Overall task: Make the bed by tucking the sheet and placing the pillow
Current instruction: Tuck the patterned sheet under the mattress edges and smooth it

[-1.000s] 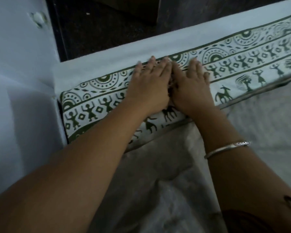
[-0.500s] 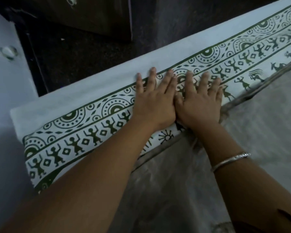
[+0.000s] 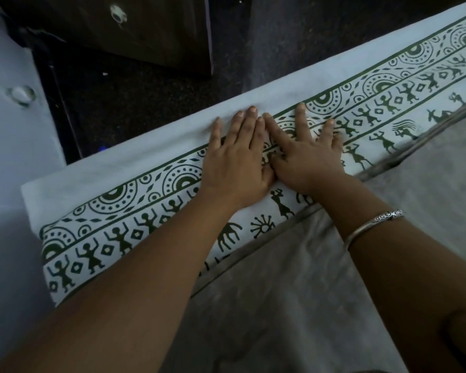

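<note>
While both hands press flat on it, the sheet (image 3: 124, 211) sits as a long band on the far edge of the bed (image 3: 334, 305), white with a green figure-and-circle print. Left hand (image 3: 237, 162): palm down, fingers straight, gripping nothing. Right hand (image 3: 307, 157): same, fingers spread wider, a bracelet (image 3: 374, 222) on the wrist. The hands touch at the thumbs and the index fingers meet; left fingertips reach the plain white margin, right fingertips stay on the print. The sheet's long axis follows the far edge, lower left to upper right in view. Its left end stops at the bed's left corner; its right end runs out of frame. The near side of the band borders a dark seam, with grey bed surface on the person's side. Beyond the far edge is open dark floor (image 3: 145, 109), with a dark cabinet (image 3: 145, 30) set back across it. At the left corner room is tight: a pale panel (image 3: 0, 184) with a round knob (image 3: 19, 95) stands just beside the sheet's end.
</note>
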A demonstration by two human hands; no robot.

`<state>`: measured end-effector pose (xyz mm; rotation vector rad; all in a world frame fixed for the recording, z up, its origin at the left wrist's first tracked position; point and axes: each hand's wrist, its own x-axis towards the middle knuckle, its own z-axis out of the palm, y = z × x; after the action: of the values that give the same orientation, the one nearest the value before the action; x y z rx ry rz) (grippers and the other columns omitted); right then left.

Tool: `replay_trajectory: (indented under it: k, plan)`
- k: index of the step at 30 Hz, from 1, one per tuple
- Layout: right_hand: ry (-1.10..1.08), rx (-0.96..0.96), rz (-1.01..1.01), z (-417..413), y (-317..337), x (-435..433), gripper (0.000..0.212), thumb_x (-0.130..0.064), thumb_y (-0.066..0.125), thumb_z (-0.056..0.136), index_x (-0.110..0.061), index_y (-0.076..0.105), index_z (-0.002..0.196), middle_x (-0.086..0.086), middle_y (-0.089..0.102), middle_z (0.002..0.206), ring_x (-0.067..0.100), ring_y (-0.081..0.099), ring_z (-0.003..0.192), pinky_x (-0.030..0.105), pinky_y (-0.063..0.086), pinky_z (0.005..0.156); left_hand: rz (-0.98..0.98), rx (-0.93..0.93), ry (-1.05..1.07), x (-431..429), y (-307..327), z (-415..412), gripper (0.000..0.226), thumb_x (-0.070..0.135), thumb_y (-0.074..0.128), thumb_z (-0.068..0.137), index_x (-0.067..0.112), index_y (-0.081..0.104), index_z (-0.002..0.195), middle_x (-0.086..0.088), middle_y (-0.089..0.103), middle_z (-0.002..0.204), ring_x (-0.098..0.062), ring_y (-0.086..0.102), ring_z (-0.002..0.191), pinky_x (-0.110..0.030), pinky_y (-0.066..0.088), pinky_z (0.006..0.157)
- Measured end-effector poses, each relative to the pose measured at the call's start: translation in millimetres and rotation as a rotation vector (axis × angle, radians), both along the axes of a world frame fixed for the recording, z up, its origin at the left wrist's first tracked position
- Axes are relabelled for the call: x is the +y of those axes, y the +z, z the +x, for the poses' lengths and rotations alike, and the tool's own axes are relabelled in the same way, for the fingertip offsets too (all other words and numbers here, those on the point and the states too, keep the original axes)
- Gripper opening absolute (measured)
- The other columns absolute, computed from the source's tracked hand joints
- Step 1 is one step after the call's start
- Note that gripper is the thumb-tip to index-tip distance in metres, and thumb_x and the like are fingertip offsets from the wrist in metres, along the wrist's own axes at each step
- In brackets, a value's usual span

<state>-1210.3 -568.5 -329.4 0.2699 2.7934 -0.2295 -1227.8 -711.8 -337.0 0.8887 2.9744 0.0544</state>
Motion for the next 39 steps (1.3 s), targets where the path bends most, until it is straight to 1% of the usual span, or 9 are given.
replay_trajectory:
  k: [7,12,15,20,24,27,31,35,39]
  plan:
    - [-0.002,-0.018,0.040,-9.5,4.7,-16.4,0.082,-0.054,0.042,0.085,-0.067,-0.031,0.120,-0.008,-0.034,0.151,0.063,-0.017,0.130,0.077,-0.008,0.099,-0.058,0.028,0.078,-33.5,3.5,-7.1,0.088,0.069,0.020,0.079,0.020,0.007,0.150,-0.009,-0.002,0.159,-0.036,-0.003,0.144,-0.062,0.000,0.110]
    - [-0.083,0.063,0.038,5.2,14.5,-46.1,0.084,-0.052,0.046,0.088,-0.055,-0.023,0.136,0.004,-0.015,0.159,0.058,-0.009,0.136,0.072,-0.002,0.105,-0.032,-0.103,0.071,-35.1,14.9,-12.5,0.096,0.070,0.040,0.080,0.022,-0.005,0.150,-0.007,-0.014,0.158,-0.035,-0.012,0.143,-0.058,-0.008,0.111]
    - [-0.166,0.138,-0.066,21.1,25.2,-61.7,0.070,-0.043,0.042,0.093,-0.039,-0.001,0.148,0.010,0.008,0.159,0.047,0.002,0.141,0.062,0.003,0.112,0.020,-0.102,0.088,-54.7,28.3,8.4,0.092,0.062,0.045,0.084,0.020,-0.003,0.151,-0.008,-0.011,0.158,-0.039,-0.006,0.143,-0.053,-0.006,0.113]
    - [-0.004,0.214,-0.157,93.5,28.7,-117.2,0.051,-0.039,0.041,0.095,-0.021,0.037,0.142,0.012,0.028,0.153,0.032,0.016,0.143,0.058,0.003,0.113,0.101,-0.232,0.045,-112.6,45.6,86.2,0.069,0.043,0.047,0.090,0.012,0.024,0.148,-0.014,0.010,0.157,-0.034,0.014,0.143,-0.048,0.014,0.116]
    - [0.018,0.258,-0.244,149.9,36.5,-147.7,0.055,-0.049,0.033,0.093,-0.020,0.043,0.140,0.016,0.027,0.153,0.035,0.017,0.143,0.057,0.001,0.112,0.174,-0.250,0.113,-152.2,57.9,145.6,0.053,0.039,0.045,0.088,0.006,0.054,0.129,-0.018,0.045,0.139,-0.036,0.042,0.128,-0.050,0.035,0.106]
    - [0.031,0.238,-0.260,186.2,42.5,-165.3,0.063,-0.056,0.031,0.091,-0.025,0.034,0.145,0.015,0.019,0.156,0.036,0.010,0.144,0.060,0.000,0.111,0.219,-0.226,0.201,-178.0,64.1,185.0,0.057,0.048,0.037,0.086,0.008,0.060,0.119,-0.014,0.056,0.122,-0.032,0.053,0.111,-0.047,0.044,0.093]
    - [0.203,0.150,-0.129,249.9,42.4,-177.2,0.074,-0.059,0.039,0.089,-0.030,0.011,0.151,0.014,0.002,0.159,0.038,-0.002,0.144,0.059,-0.003,0.111,0.105,-0.245,0.438,-205.4,54.4,244.2,0.076,0.062,0.040,0.080,0.014,0.038,0.139,-0.016,0.040,0.139,-0.040,0.042,0.123,-0.054,0.037,0.099]
    - [0.320,0.004,-0.124,339.5,44.4,-170.8,0.078,-0.063,0.037,0.088,-0.032,0.000,0.151,0.007,-0.006,0.160,0.036,-0.008,0.144,0.060,0.000,0.112,0.390,-0.520,0.772,-205.5,39.3,320.9,0.106,0.062,0.059,0.074,0.026,-0.007,0.149,-0.016,0.014,0.154,-0.038,0.030,0.134,-0.047,0.031,0.107]
    - [0.468,-0.119,-0.127,423.2,55.3,-157.0,0.098,-0.070,0.049,0.078,-0.035,-0.009,0.149,0.009,-0.016,0.158,0.040,-0.013,0.142,0.062,0.001,0.112,0.705,-0.878,0.993,-185.3,29.2,407.8,0.108,0.070,0.059,0.071,0.033,-0.006,0.149,-0.005,0.029,0.152,-0.027,0.042,0.130,-0.042,0.038,0.106]
